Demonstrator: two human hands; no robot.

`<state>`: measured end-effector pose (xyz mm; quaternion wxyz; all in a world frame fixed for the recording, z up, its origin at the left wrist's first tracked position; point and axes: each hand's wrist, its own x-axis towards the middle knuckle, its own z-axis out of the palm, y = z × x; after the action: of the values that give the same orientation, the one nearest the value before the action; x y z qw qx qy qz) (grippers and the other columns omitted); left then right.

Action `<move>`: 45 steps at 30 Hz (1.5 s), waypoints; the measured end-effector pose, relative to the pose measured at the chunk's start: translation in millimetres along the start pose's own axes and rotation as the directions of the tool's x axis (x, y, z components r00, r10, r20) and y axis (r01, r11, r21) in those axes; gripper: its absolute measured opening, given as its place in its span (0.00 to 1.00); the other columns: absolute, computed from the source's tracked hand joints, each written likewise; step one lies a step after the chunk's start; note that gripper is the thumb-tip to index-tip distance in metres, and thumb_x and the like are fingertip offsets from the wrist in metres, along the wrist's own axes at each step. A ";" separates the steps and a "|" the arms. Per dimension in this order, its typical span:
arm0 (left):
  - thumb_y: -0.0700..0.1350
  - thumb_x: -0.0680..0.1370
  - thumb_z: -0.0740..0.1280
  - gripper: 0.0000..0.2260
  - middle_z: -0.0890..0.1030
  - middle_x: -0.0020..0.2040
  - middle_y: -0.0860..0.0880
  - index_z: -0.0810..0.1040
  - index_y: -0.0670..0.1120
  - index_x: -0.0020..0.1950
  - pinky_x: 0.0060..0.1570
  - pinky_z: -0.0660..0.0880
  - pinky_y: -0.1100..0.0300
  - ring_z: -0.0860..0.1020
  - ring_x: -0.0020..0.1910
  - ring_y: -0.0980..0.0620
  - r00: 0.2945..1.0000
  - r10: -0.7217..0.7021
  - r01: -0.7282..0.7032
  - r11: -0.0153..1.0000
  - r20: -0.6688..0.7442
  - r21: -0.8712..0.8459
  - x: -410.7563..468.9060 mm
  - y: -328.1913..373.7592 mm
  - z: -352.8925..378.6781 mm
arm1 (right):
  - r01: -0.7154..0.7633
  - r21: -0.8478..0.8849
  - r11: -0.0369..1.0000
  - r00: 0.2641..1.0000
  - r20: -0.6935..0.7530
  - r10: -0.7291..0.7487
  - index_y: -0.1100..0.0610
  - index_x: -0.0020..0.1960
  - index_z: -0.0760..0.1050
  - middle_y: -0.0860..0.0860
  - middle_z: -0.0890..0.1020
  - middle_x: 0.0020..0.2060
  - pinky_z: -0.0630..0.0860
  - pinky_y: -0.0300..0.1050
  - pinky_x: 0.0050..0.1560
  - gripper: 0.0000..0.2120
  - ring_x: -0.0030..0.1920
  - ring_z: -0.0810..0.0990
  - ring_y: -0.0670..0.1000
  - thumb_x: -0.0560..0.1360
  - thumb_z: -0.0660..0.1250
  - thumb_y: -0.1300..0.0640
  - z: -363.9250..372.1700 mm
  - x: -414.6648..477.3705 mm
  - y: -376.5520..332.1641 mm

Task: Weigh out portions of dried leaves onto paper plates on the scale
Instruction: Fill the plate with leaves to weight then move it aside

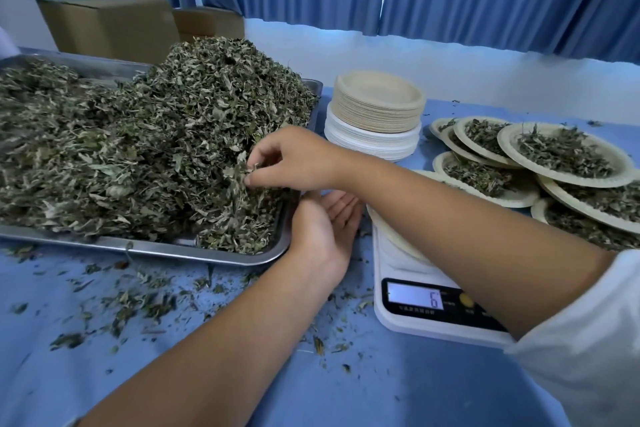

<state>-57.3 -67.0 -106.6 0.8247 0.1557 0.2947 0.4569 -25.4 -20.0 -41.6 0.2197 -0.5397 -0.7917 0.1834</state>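
Where the dried leaves [145, 135] lie heaped in the metal tray [207, 254] at the left, the right hand [287, 159] reaches across and pinches a tuft with curled fingers. The left hand [325, 229] sits just beside the tray's right rim, palm open and fingers straight. At the near right, the scale [386, 263] bears a paper plate [394, 236], half hidden by the forearm. Filled plates [568, 152] overlap farther right, and a stack of empty plates [375, 104] stands beyond the scale on the blue worktop [104, 340].
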 end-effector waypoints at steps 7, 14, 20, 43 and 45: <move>0.50 0.83 0.53 0.20 0.80 0.53 0.39 0.76 0.35 0.56 0.51 0.74 0.58 0.79 0.49 0.49 0.999 -0.035 0.035 0.999 -0.019 -0.001 0.2 0.8 -1.0 | -0.030 0.213 0.977 0.990 -0.126 0.058 0.65 0.45 0.82 0.52 0.78 0.34 0.67 0.32 0.34 0.11 0.33 0.71 0.43 0.73 0.73 0.56 -20.3 -14.1 -0.8; 0.50 0.83 0.54 0.20 0.78 0.56 0.38 0.73 0.34 0.61 0.57 0.72 0.57 0.78 0.51 0.47 0.999 -0.035 0.035 0.999 -0.022 0.022 -2.1 1.3 -1.0 | -0.044 0.329 0.943 0.962 -0.242 0.130 0.54 0.36 0.80 0.51 0.80 0.33 0.69 0.35 0.36 0.07 0.34 0.74 0.45 0.73 0.73 0.55 -56.2 -46.9 12.8; 0.51 0.83 0.54 0.22 0.77 0.59 0.38 0.73 0.33 0.63 0.59 0.72 0.56 0.77 0.54 0.46 0.999 -0.029 0.030 0.999 -0.022 0.045 -3.1 1.5 0.6 | -0.220 0.156 0.963 0.956 -0.162 0.245 0.58 0.41 0.83 0.52 0.84 0.35 0.69 0.27 0.34 0.06 0.33 0.76 0.40 0.71 0.75 0.55 -90.5 -104.8 42.5; 0.54 0.82 0.53 0.22 0.79 0.57 0.41 0.75 0.36 0.56 0.60 0.73 0.54 0.77 0.58 0.47 1.000 -0.010 0.008 0.997 0.027 0.082 -1.4 -1.4 -5.6 | -0.490 -0.407 0.771 0.822 0.076 0.564 0.44 0.42 0.81 0.43 0.84 0.39 0.75 0.46 0.52 0.13 0.44 0.80 0.44 0.67 0.69 0.36 -134.0 -172.7 37.0; 0.54 0.82 0.53 0.23 0.80 0.57 0.41 0.75 0.35 0.56 0.59 0.74 0.55 0.78 0.57 0.47 1.000 -0.009 0.007 0.996 0.028 0.085 -1.5 -1.6 -5.7 | -0.461 -0.383 0.800 0.824 0.151 0.547 0.45 0.42 0.82 0.42 0.85 0.38 0.76 0.46 0.56 0.08 0.44 0.81 0.42 0.70 0.70 0.41 -129.5 -172.0 35.5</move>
<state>-60.4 -69.2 -111.4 0.8232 0.1960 0.3028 0.4385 127.9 -161.5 22.1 -0.0342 -0.7328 -0.6585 0.1680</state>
